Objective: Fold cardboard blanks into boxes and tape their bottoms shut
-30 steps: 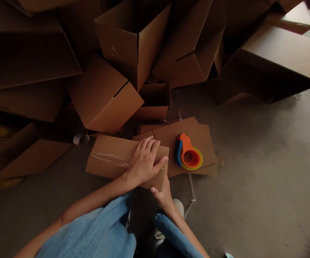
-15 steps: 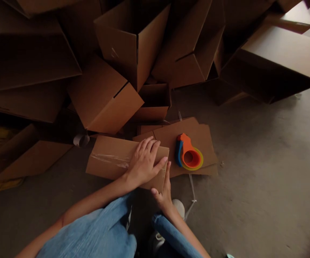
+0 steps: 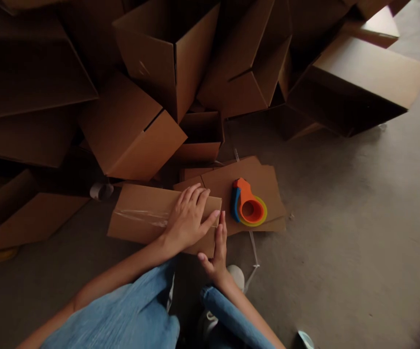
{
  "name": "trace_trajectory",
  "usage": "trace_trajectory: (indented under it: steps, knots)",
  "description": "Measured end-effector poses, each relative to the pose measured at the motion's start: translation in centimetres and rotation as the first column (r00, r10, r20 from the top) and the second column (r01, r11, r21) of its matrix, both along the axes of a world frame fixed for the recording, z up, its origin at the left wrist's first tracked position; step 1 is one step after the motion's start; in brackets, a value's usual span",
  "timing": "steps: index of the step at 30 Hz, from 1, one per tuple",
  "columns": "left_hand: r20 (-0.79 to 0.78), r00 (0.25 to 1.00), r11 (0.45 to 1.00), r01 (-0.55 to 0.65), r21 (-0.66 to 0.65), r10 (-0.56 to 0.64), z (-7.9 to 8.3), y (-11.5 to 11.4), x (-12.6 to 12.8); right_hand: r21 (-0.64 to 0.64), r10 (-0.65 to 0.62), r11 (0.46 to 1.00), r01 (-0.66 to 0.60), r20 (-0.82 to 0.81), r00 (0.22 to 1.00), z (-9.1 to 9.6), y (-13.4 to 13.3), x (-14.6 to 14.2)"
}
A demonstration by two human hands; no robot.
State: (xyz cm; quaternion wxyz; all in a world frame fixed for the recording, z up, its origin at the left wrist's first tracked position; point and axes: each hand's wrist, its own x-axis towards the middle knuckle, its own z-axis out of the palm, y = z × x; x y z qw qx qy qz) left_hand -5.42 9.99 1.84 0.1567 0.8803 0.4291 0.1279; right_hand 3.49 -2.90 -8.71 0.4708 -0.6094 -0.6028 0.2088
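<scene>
A small closed cardboard box [image 3: 140,215] lies on the floor in front of me, with a strip of clear tape along its top. My left hand [image 3: 188,218] rests flat on the box's right end, fingers stretched out. My right hand [image 3: 217,249] presses its straight fingers against the box's right side face, thumb out. Just right of the box, an orange and blue tape dispenser [image 3: 248,208] with a yellow-rimmed roll sits on flattened cardboard sheets [image 3: 264,186].
A heap of open and closed cardboard boxes [image 3: 166,63] fills the back and left. A spent tape core [image 3: 101,190] lies left of the small box. Bare concrete floor [image 3: 359,232] spreads to the right. A white strap [image 3: 253,252] trails near my shoe.
My right hand has risen from under the box's near corner and now lies straight-fingered against its right side. My left hand has stayed put. The view shifted slightly.
</scene>
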Motion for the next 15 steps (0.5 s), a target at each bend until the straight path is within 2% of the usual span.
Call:
trace_trajectory:
  steps: [6, 12, 15]
  knots:
    - [-0.006, 1.000, 1.000, -0.005, -0.001, 0.005, -0.07, 0.05, -0.03, -0.056, -0.002, 0.998, -0.005, -0.116, 0.993, -0.53, -0.28, -0.40]
    - [-0.015, 1.000, 1.000, -0.004, -0.002, 0.004, -0.02, 0.11, -0.03, -0.105, -0.006, 0.994, -0.011, -0.157, 0.988, 0.05, -0.10, -0.36]
    - [-0.017, 1.000, 1.000, -0.002, 0.006, 0.002, 0.02, 0.12, 0.01, -0.148, -0.024, 0.989, -0.013, -0.241, 0.970, 0.27, 0.02, -0.58]
